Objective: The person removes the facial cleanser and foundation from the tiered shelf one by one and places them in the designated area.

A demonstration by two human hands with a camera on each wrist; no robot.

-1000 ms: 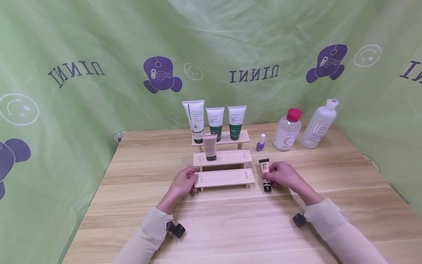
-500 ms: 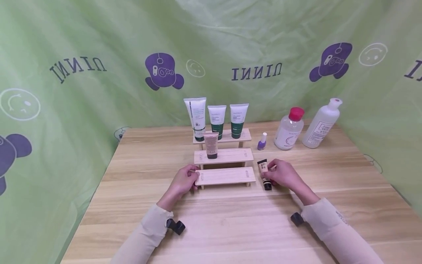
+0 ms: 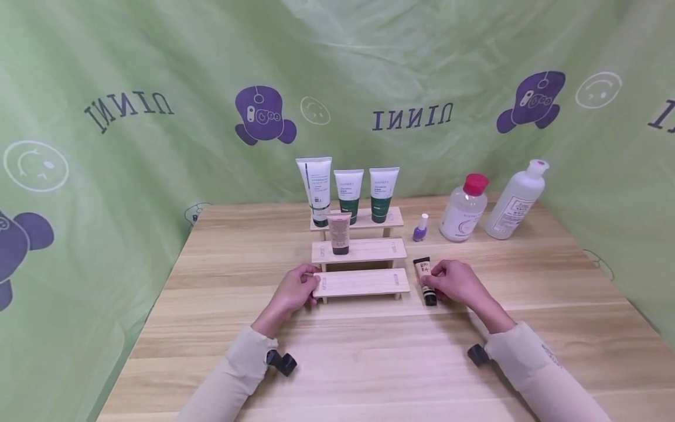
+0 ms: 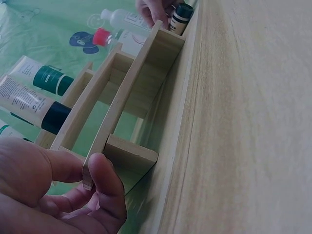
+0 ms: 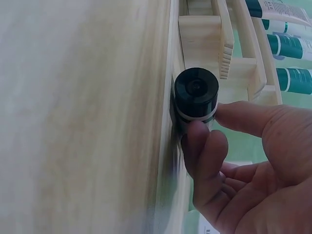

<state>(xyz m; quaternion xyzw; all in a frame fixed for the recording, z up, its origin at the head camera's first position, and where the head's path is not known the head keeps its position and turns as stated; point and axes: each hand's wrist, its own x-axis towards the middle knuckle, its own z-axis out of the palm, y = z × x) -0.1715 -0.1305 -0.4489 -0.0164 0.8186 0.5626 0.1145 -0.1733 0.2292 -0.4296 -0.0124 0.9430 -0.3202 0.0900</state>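
I see the small beige tube (image 3: 425, 280) lying on the tabletop (image 3: 369, 363) just right of the stepped wooden rack (image 3: 361, 282), its black cap toward me. My right hand (image 3: 454, 282) has its fingers (image 5: 204, 146) curled round it near the cap. My left hand (image 3: 293, 289) pinches the rack's lowest step at its left end. A grip that low risks the tube swinging and knocking the rack, toppling the standing tubes (image 3: 348, 190).

Wooden table (image 3: 221, 305) — stepped rack (image 3: 360, 258), bottles (image 3: 487, 202), nail polish (image 3: 419, 228).
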